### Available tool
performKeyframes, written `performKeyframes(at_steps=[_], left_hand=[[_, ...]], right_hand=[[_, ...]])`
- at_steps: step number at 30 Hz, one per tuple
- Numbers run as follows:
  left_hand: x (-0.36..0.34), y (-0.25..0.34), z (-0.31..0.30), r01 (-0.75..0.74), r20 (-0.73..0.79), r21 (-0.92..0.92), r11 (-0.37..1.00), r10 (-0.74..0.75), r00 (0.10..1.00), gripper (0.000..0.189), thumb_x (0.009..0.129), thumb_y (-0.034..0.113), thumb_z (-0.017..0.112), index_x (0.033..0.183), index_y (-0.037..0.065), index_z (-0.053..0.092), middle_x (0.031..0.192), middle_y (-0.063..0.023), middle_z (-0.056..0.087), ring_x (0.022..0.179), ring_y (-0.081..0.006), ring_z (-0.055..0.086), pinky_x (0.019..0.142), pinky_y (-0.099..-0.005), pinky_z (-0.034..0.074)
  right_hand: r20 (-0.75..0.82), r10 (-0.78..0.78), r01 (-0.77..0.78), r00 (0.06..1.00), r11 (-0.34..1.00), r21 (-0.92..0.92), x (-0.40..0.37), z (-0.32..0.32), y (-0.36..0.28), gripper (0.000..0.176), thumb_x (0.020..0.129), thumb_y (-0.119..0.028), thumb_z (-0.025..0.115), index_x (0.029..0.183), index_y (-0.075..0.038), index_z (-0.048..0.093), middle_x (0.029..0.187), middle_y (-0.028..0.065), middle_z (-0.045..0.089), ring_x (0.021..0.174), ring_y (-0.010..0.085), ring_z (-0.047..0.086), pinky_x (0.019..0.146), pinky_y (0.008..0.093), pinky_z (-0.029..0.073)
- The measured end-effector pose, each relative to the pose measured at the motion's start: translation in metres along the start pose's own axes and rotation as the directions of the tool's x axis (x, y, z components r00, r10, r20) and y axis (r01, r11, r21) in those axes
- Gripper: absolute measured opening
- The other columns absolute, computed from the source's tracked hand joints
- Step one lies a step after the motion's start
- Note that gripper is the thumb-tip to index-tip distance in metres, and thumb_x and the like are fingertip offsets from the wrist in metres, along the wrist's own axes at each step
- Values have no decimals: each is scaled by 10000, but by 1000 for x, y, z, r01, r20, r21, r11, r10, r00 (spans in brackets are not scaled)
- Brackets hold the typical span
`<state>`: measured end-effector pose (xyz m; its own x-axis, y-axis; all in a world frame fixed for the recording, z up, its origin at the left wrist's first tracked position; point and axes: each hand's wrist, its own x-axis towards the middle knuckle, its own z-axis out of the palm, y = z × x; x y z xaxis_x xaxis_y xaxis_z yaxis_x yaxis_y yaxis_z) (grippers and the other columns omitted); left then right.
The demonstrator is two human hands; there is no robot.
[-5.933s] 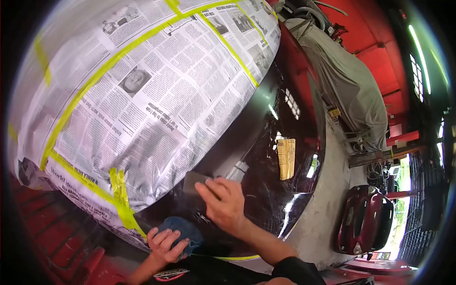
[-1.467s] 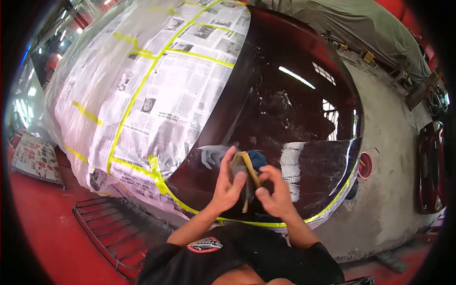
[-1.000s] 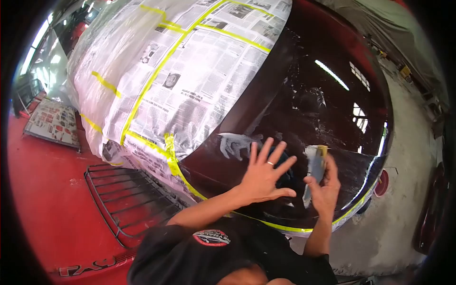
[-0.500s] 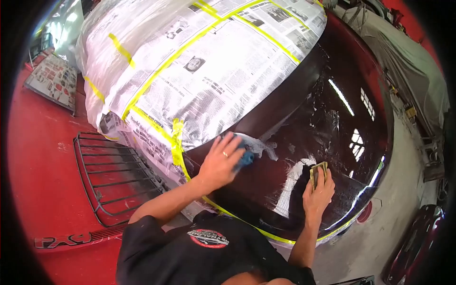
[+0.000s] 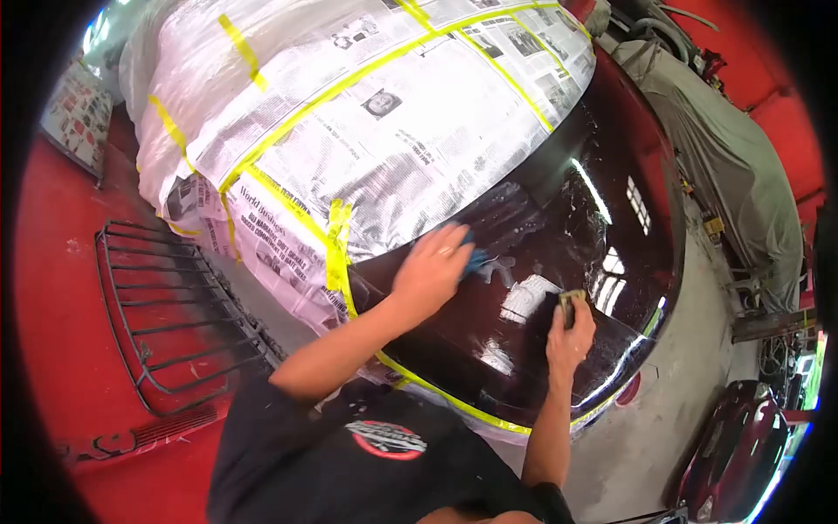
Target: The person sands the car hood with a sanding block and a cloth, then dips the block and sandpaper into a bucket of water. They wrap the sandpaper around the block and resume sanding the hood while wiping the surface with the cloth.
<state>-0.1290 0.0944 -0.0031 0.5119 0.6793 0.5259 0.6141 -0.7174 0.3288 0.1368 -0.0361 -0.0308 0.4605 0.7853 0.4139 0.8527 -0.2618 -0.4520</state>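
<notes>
A glossy dark red car panel (image 5: 454,358) spreads out below my hands, with whitish wet smears on it. My left hand (image 5: 429,275) is on the panel near the newspaper edge, gripping a blue cloth (image 5: 474,258) that is partly hidden under the fingers. In my right hand (image 5: 569,339) is a small yellowish pad (image 5: 572,304), pinched between thumb and fingers, at the panel's right part. Newspaper (image 5: 349,148) held by yellow tape (image 5: 339,240) covers the area beyond and left of the panel.
A black metal rack (image 5: 175,310) leans at the left over a red surface (image 5: 61,288). Clear plastic sheeting (image 5: 175,61) lies at the upper left. A grey cover (image 5: 742,157) drapes something at the right, and a dark red car part (image 5: 731,445) stands lower right.
The view has shifted. My left hand has moved with the blue cloth along the panel near the newspaper edge. My right hand still holds the pad, and the white smears look different.
</notes>
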Motion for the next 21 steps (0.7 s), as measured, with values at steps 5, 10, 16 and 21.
performKeyframes(at_steps=[5,10,16,21], left_hand=[[-79,8,-43,-3,-49,-102,995,-2,999,450,623,79,785,1064,79,695,1273,-124,635,1201,-322,608,1015,-466,473],[-105,18,-37,-60,-97,-202,978,41,994,453,616,136,782,1062,95,718,1291,-89,634,1215,-264,604,1027,-431,459],[-113,6,-24,-93,-221,-284,954,29,975,426,646,173,748,1068,120,724,1284,-61,646,1195,-245,621,1009,-415,474],[-126,-2,-15,-208,-348,-429,879,52,936,370,684,184,708,1048,121,722,1259,-66,659,1139,-249,650,952,-405,513]], right_hand=[[27,-320,308,947,929,207,20,31,-131,379,842,-143,721,1214,-94,669,1245,179,632,1157,371,566,1001,463,434],[7,-362,354,932,915,194,69,86,-148,322,845,-201,742,1150,-102,715,1162,160,660,1068,373,588,926,459,475],[-14,-308,304,951,944,-127,133,107,-116,295,935,-214,636,1161,-30,683,1129,234,656,1010,435,605,876,501,482],[89,-618,610,781,786,105,25,79,-190,264,826,-138,714,1070,-37,709,1150,171,664,1085,373,607,972,445,473]])
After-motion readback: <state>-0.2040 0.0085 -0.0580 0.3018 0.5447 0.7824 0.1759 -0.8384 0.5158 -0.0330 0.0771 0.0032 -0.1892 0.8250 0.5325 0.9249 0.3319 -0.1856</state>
